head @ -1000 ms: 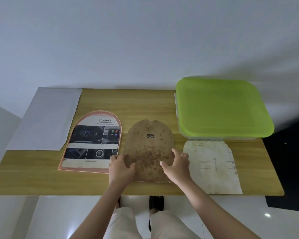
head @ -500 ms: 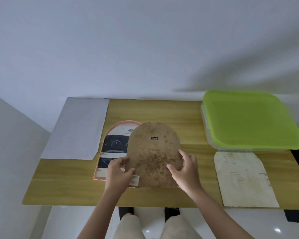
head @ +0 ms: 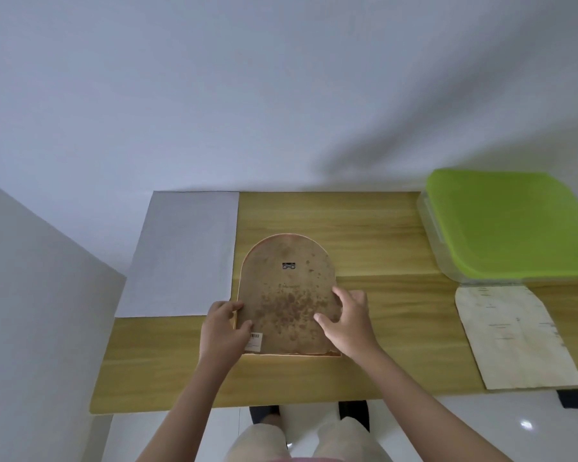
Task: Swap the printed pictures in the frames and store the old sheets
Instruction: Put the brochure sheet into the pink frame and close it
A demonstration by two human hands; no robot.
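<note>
Brown, stained and arch-topped, the fibreboard backing board (head: 287, 291) lies flat inside the thin pink rim of the arched picture frame (head: 334, 353), near the front middle of the desk (head: 381, 235). The left hand (head: 221, 331) grips the lower left edge of this board and frame, thumb on top of the board and fingers curled round the side. The right hand (head: 347, 320) rests on the board's right edge with its fingers spread and bent and the thumb pressing the brown face; whether those fingers hook the edge cannot be told. A small white barcode sticker (head: 255, 341) sits on the board's lower left corner, just beside the left thumb, and a little metal hanger (head: 289, 266) shows near the arch top.

Touching the frame's left side lies a plain white rectangular sheet (head: 184, 255), reaching to the desk's back left corner. Well apart to the right, a yellowed old sheet with clipped upper corners (head: 514, 335) lies at the front right. Just behind it stands a clear plastic box with a lime green lid (head: 511, 225).
</note>
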